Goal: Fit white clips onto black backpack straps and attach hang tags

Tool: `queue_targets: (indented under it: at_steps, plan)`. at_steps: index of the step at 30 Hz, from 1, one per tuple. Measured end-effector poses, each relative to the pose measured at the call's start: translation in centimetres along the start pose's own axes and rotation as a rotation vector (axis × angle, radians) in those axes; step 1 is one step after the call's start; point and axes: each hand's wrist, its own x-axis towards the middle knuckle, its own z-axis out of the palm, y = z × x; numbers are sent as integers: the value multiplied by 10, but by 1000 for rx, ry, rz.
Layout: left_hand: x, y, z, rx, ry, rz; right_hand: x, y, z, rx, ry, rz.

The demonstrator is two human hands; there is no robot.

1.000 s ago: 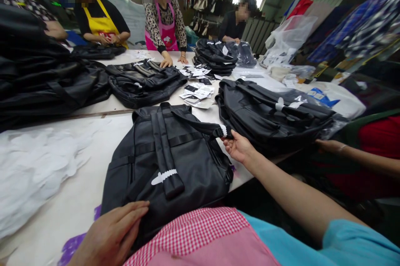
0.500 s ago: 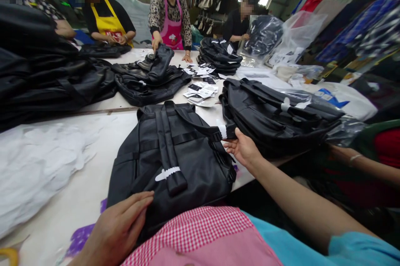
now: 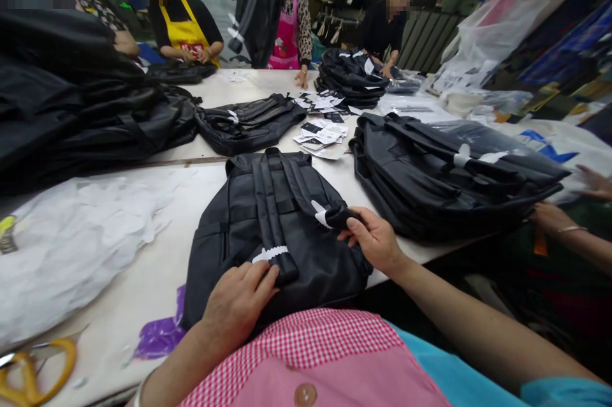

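Note:
A black backpack (image 3: 310,266) lies flat in front of me with its straps facing up. My right hand (image 3: 375,238) pinches the rolled end of the right shoulder strap (image 3: 342,217), lifted slightly off the bag. A white paper band (image 3: 321,212) is around that strap by my fingers. My left hand (image 3: 241,295) rests on the lower bag, its fingers lying against the end of the left shoulder strap (image 3: 266,203). Just above those fingers, another white band (image 3: 271,252) wraps the left strap.
Black bags are stacked at the right (image 3: 430,184) and heaped at the left (image 3: 86,107). White paper pieces (image 3: 76,235), yellow-handled scissors (image 3: 62,362) and a purple packet (image 3: 157,337) lie left. Tags (image 3: 322,133) lie beyond the backpack. Several co-workers stand around; one lifts a black bag (image 3: 262,5).
My left hand has moved up and right onto the left strap's end. My right hand has drawn the right strap's end inward over the bag. A co-worker opposite has raised a bag.

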Motion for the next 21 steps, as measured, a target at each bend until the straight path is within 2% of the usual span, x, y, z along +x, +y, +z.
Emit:
queue_targets:
  at_steps: [4, 8, 10, 13, 17, 19, 21]
  plan:
    - [5, 3, -1, -18, -44, 19, 1, 4, 3, -17, -12, 0]
    - [8, 5, 6, -62, -85, 76, 2, 6, 5, -93, -45, -49]
    - [9, 4, 10, -148, -43, 70, 2, 7, 6, -113, -57, -62]
    - [9, -1, 11, -315, 96, -14, 3, 10, 5, -79, -51, -43]
    - [11, -11, -2, -387, 242, -266, 4, 9, 5, 32, -28, 25]
    - [15, -18, -9, -420, 311, -519, 5, 7, 6, 83, -25, 64]
    - [20, -26, -15, -552, 401, -804, 5, 7, 7, 106, -24, 81]
